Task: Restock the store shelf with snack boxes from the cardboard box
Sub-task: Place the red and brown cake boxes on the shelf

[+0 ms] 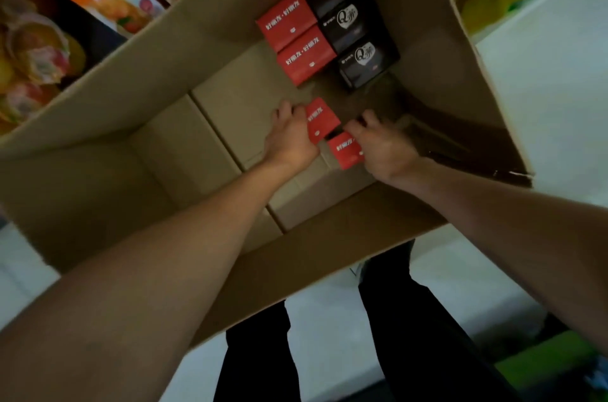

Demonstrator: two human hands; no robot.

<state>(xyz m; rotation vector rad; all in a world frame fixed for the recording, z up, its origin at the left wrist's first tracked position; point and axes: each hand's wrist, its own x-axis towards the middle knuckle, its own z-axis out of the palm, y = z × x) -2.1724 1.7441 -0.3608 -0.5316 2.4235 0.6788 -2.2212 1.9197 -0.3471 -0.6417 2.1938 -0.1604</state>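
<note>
Both arms are down inside the big cardboard box (pixel 131 99). The left hand (pixel 289 135) has its fingers wrapped round one red snack box (pixel 321 118), and the right hand (pixel 383 148) grips another red snack box (pixel 344 150) just beside it. Two more red boxes (pixel 296 36) and three black boxes (pixel 348 26) sit along the far wall.

Single head view, looking steeply down, close, into cardboard box (pixel 108 112).
</note>
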